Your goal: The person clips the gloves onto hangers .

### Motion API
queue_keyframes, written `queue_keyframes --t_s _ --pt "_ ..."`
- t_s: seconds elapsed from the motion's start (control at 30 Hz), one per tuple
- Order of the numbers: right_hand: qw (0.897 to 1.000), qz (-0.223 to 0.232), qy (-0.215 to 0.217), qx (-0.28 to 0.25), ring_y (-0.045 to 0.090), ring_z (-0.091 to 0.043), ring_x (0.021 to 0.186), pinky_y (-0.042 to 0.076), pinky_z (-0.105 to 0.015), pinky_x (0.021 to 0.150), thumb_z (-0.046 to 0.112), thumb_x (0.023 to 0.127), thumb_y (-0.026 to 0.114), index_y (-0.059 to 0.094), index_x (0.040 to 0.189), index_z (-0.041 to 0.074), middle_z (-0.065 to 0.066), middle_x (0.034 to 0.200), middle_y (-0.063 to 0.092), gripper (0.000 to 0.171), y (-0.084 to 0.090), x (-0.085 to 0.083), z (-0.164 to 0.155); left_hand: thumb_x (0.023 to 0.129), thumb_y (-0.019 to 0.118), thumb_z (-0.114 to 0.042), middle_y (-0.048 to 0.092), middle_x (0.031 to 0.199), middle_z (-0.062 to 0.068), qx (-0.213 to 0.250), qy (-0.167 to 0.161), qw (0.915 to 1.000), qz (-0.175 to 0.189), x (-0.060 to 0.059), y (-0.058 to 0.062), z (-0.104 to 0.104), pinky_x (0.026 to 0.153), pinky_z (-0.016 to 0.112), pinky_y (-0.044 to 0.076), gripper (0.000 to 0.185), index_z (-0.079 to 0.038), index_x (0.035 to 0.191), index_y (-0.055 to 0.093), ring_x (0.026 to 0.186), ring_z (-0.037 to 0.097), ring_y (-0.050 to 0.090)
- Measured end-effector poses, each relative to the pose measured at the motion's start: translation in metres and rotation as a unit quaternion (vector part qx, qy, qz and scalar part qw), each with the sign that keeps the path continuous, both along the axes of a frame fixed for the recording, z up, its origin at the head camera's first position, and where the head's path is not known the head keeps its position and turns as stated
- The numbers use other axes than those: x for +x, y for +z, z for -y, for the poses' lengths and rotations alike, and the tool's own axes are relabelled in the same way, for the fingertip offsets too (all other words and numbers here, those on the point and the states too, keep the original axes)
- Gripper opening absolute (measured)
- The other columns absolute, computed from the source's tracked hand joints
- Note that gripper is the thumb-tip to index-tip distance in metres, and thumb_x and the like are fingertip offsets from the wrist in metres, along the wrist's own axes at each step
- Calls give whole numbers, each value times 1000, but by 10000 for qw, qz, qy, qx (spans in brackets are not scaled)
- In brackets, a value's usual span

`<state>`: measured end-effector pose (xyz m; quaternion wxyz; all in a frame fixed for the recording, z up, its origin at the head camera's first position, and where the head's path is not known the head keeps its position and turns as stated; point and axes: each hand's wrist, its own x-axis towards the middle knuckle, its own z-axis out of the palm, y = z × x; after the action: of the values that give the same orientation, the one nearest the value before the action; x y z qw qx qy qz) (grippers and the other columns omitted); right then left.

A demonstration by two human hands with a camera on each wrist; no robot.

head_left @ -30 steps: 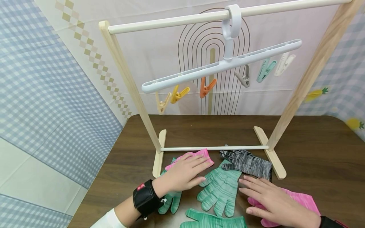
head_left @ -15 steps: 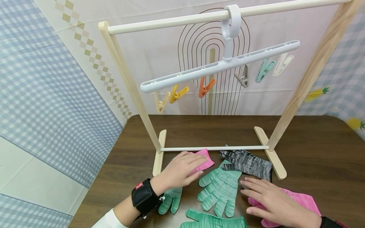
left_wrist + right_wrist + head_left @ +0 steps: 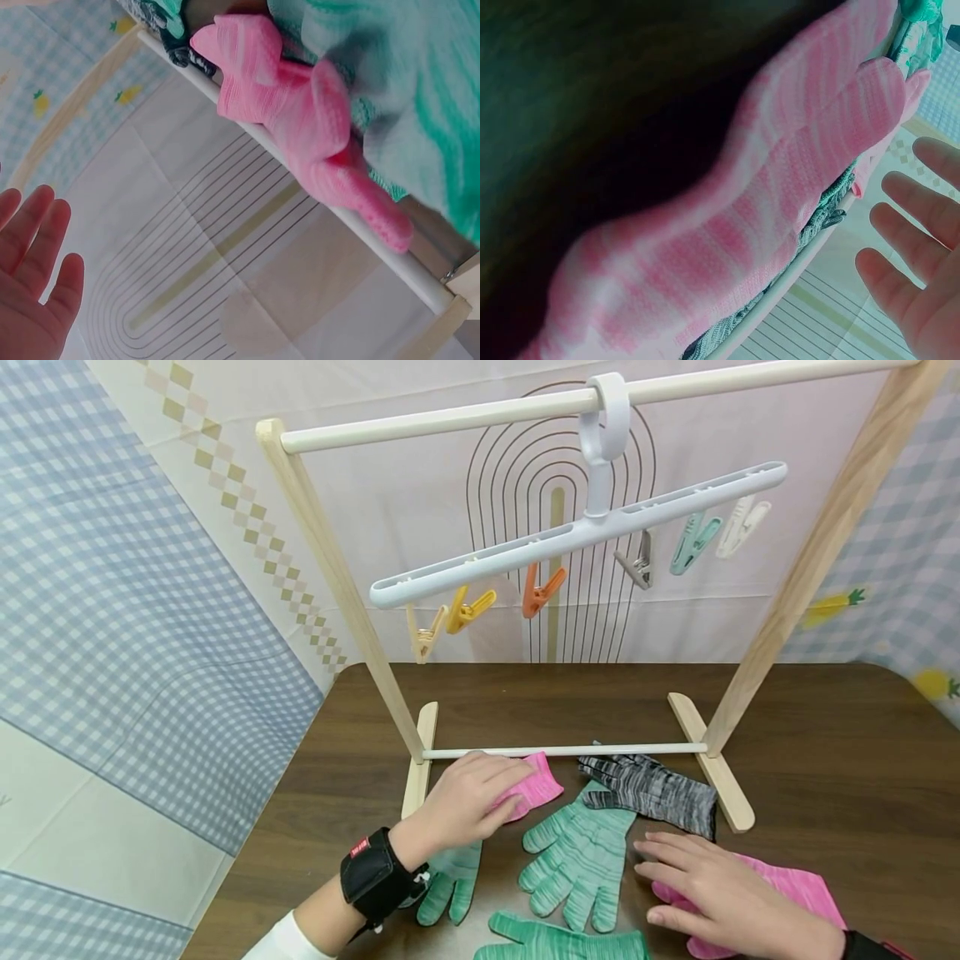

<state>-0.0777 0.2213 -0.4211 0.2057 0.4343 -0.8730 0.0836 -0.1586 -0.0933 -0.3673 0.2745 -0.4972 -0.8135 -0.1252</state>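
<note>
My left hand (image 3: 467, 797) hovers over a pink knit glove (image 3: 536, 789), covering part of it in the head view. In the left wrist view its fingers extend loosely, apart from that glove, and hold nothing. My right hand (image 3: 708, 889), palm down with spread fingers, is above a second pink glove (image 3: 798, 887); the right wrist view shows these fingers bare of anything. Between the hands lies a green glove (image 3: 581, 852), its upper end under a grey-and-black glove (image 3: 656, 789). Another green glove (image 3: 453, 877) pokes out below my left wrist, and one more green glove (image 3: 562, 941) is cut off at the bottom edge.
A wooden rack (image 3: 352, 585) stands on the brown table (image 3: 555, 706), with a low white crossbar (image 3: 562, 750) behind the gloves. From its top rod (image 3: 450, 418) hangs a white hanger (image 3: 525, 552) bearing several clips, including an orange clip (image 3: 542, 589) and a yellow clip (image 3: 468, 608).
My left hand has drawn back to the left, its fingers bending more, uncovering more of the pink glove. The right hand is almost still. The hanger has swayed slightly.
</note>
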Motion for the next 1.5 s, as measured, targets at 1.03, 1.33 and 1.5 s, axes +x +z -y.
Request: queue_keyframes --t_s 1.03,1.33,1.5 --pt "9991 235 142 -309 54 -1 82 33 -19 81 39 70 71 64 91 24 23 84 58 26 0 3 7 84 53 -15 66 100 5 1230 236 9906 -547 -19 24 12 80 30 48 24 -6 104 62 91 18 62" --pt "9984 393 232 -331 48 7 71 32 -18 75 30 71 71 62 89 24 26 79 55 21 -1 3 7 87 49 -18 63 105 8 1640 536 9845 -303 -24 33 17 79 30 48 25 -4 103 61 94 18 60" --pt "9979 461 281 -363 45 9 68 31 -18 74 28 72 71 62 88 24 26 77 53 19 0 3 7 83 53 -12 63 106 10 2008 730 9769 -29 -27 38 21 81 33 48 25 -3 104 61 96 22 59"
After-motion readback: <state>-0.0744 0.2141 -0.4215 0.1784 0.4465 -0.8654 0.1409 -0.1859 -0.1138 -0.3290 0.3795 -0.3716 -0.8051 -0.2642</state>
